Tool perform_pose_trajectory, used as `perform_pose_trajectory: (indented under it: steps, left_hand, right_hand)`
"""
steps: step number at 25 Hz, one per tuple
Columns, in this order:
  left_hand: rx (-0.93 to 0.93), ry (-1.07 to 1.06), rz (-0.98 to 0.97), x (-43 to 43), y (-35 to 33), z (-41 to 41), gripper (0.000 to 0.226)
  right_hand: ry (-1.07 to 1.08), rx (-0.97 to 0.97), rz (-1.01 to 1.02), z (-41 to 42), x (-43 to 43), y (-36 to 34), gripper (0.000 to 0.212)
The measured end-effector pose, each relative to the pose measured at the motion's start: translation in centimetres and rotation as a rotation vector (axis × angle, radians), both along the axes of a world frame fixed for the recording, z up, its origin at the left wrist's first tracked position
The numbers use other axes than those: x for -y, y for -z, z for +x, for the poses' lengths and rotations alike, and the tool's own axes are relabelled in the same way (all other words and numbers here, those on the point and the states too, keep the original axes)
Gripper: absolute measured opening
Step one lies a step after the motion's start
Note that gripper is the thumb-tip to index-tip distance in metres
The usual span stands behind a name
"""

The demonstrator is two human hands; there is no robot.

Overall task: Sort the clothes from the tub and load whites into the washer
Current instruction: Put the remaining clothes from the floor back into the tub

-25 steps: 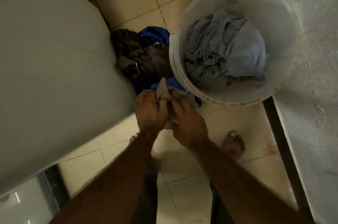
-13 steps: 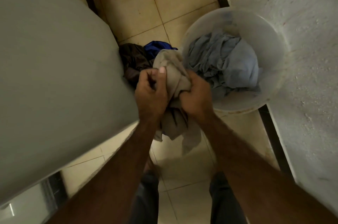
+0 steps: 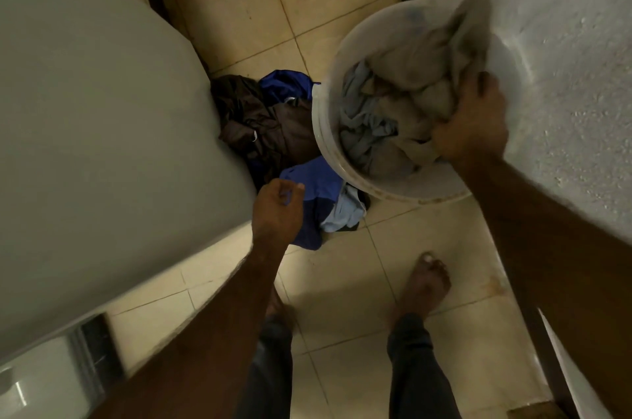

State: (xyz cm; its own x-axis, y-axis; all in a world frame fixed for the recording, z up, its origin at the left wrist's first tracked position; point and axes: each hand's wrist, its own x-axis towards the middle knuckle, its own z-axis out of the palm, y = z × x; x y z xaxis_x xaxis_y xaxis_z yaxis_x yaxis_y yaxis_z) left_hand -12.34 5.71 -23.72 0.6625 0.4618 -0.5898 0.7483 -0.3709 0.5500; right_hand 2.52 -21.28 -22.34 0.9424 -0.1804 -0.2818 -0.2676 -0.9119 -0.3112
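Our right hand [image 3: 468,120] gripped the beige cloth [image 3: 427,55] inside the tub [image 3: 319,131], one end of it lying up past the far rim against the wall. Our left hand [image 3: 277,210] hung loosely curled and empty over the blue clothes [image 3: 314,186] beside the washer [image 3: 85,127]. The danger, we judged: lifting that bunch could drag the pale blue cloth [image 3: 359,117] along into the whites, and in such dim light beige could pass for white.
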Motion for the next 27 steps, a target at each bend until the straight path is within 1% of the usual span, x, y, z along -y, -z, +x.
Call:
perform_pose_trajectory:
  steps: [1, 2, 3, 4, 5, 6, 7, 8, 10, 11, 13, 15, 16, 17, 18, 19, 21, 22, 23, 24, 25, 27]
  left_hand:
    - [-0.029, 0.022, 0.002, 0.0, 0.1, -0.3, 0.021]
    - [-0.064, 0.045, -0.002, -0.1, 0.1, -0.4, 0.022]
    - [-0.099, 0.069, -0.016, 0.0, 0.2, -0.5, 0.022]
    - [-0.12, 0.095, -0.041, 0.0, 0.3, -0.6, 0.021]
    - [-0.129, 0.115, -0.065, 0.2, 0.6, -0.7, 0.019]
    - [-0.131, 0.127, -0.076, 0.4, 0.8, -0.7, 0.018]
    - [-0.137, 0.135, -0.069, 0.4, 1.2, -0.8, 0.019]
    - [-0.145, 0.147, -0.042, 0.4, 1.7, -0.8, 0.023]
    - [-0.162, 0.182, 0.019, 0.4, 2.8, -0.6, 0.036]
    - [-0.176, 0.196, 0.051, 0.3, 3.6, -0.6, 0.047]
    - [-0.229, 0.242, 0.12, 0.1, 5.7, -0.6, 0.077]
    - [-0.277, 0.271, 0.163, 0.0, 8.3, -0.7, 0.104]
    - [-0.307, 0.283, 0.18, 0.0, 9.5, -0.7, 0.111]
    - [-0.321, 0.303, 0.193, 0.3, 10.5, -0.7, 0.112]
    - [-0.344, 0.3, 0.215, 0.4, 11.0, -0.5, 0.108]
    - [-0.33, 0.261, 0.219, 0.3, 11.8, -0.3, 0.097]
    - [-0.344, 0.185, 0.192, 0.0, 11.9, 0.8, 0.06]
    - [-0.382, 0.246, 0.242, -0.2, 11.5, 1.2, 0.048]
    - [-0.409, 0.35, 0.309, -0.6, 11.0, 1.3, 0.042]
    - [-0.392, 0.421, 0.357, -0.8, 9.8, 1.3, 0.039]
    - [-0.326, 0.457, 0.371, -1.0, 8.8, 1.1, 0.037]
    - [-0.14, 0.454, 0.267, -1.3, 6.6, 0.3, 0.04]
  right_hand:
    - [-0.141, -0.191, -0.078, -0.8, 0.5, 1.7, 0.098]
    - [-0.24, -0.367, -0.101, -1.3, 0.5, 2.8, 0.094]
    - [-0.311, -0.508, -0.1, -1.7, 0.3, 3.3, 0.086]
    - [-0.348, -0.59, -0.103, -1.9, -0.1, 3.3, 0.077]
    - [-0.389, -0.551, -0.067, -1.9, -0.2, 4.3, 0.071]
    - [-0.436, -0.472, -0.061, -2.4, -0.5, 4.3, 0.07]
    - [-0.41, -0.328, -0.039, -2.5, -1.0, 4.2, 0.074]
    - [-0.298, -0.179, -0.003, -2.7, -1.4, 3.5, 0.071]
    - [-0.006, 0.031, 0.009, -3.1, -2.7, 1.6, 0.045]
    - [0.06, 0.106, -0.008, -3.4, -3.5, 1.0, 0.038]
    - [0.033, 0.23, -0.014, -4.2, -5.4, 0.1, 0.037]
    - [-0.029, 0.289, 0.021, -5.2, -6.6, 0.9, 0.04]
    - [-0.061, 0.298, 0.019, -5.7, -7.0, 1.3, 0.043]
    - [-0.084, 0.298, 0.019, -6.3, -7.2, 1.4, 0.045]
    - [-0.095, 0.305, 0.02, -6.6, -7.2, 1.4, 0.047]
    - [-0.101, 0.312, 0.022, -6.9, -7.2, 1.4, 0.049]
    - [-0.088, 0.351, 0.022, -7.2, -7.1, 0.8, 0.05]
    - [-0.076, 0.374, 0.02, -7.1, -7.1, 0.5, 0.05]
    - [-0.077, 0.395, 0.019, -6.9, -7.1, 0.1, 0.049]
    - [-0.093, 0.406, 0.022, -6.8, -7.2, -0.3, 0.047]
    - [-0.119, 0.412, 0.034, -6.9, -7.4, -0.6, 0.043]
    - [-0.184, 0.422, 0.103, -7.3, -8.4, -0.6, 0.035]
